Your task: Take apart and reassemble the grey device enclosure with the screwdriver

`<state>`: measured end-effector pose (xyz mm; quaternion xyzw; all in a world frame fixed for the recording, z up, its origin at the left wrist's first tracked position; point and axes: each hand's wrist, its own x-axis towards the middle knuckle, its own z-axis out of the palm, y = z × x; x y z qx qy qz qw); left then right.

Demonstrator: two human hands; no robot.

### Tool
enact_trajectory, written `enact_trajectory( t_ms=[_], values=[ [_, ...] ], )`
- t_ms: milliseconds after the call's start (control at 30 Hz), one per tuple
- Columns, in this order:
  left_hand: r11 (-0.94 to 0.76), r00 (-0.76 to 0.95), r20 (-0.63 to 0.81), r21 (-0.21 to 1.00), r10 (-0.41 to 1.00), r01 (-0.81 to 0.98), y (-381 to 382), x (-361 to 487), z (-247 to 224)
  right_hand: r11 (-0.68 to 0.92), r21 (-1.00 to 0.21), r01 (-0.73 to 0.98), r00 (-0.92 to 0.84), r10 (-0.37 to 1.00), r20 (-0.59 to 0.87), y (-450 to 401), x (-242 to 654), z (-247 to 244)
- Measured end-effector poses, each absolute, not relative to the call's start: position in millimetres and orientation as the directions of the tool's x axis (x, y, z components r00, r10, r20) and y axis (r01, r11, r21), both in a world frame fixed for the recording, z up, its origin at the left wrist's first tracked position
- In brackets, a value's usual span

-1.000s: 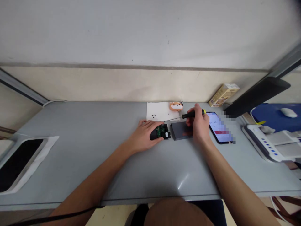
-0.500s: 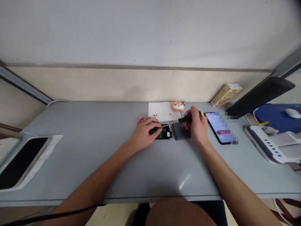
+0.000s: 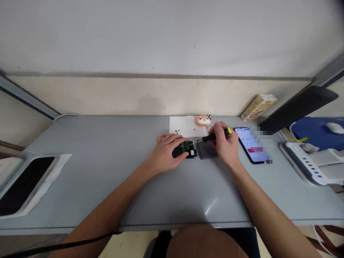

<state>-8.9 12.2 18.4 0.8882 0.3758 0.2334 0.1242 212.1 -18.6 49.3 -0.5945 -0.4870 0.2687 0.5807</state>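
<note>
Since half a second ago: screwdriver tip has shifted right, away from the left thumb; left thumb and forefinger have parted. Loose stuff hasn't visibly moved.

Left to right: far left, a dark-faced slab lies on the table, well clear of the work. Left hand holds the black gadget, which lies on the table mid-desk, green board exposed. Thumb on its near side, forefinger on the far side, spread apart with the gadget between. How hard they press, can't tell.

Just behind, a white sheet carries tiny dark bits, maybe screws, plus an orange case. Bits are near the left knuckles: one nudge of hand or sheet could scatter them.

Grey box sits just right of the gadget, partly under the right hand, whose fingers are wrapped around the screwdriver, thumb and forefinger pinching the handle. Shaft slants down left to the board; contact too small to call. Low angle, so I'd worry about a slip: gouged board or jabbed left thumb. If the left grip is light, the gadget could skate too.

Lit phone just right of that wrist; an elbow-out swing might knock it.
</note>
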Motion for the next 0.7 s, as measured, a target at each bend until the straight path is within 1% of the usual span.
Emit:
enact_trajectory(
  t_ms=[133,267,567,700],
  values=[
    [-0.700,0.660,0.263,0.419,0.704,0.579,12.3,-10.7,17.4,0.161,-0.912,0.378,0.372,0.876,0.308,-19.1,212.8,47.0],
    [-0.702,0.677,0.246,0.436,0.694,0.562,14.4,-11.5,15.2,0.168,-0.888,0.428,0.339,0.881,0.330,-19.0,213.6,45.7],
    [-0.702,0.678,0.243,0.440,0.694,0.561,15.8,-10.9,15.2,0.191,-0.869,0.457,0.313,0.880,0.358,-21.6,212.0,46.0],
    [-0.700,0.679,0.239,0.445,0.694,0.559,15.4,-10.5,15.9,0.182,-0.877,0.444,0.304,0.890,0.339,-22.3,210.5,47.7]
  ],
)
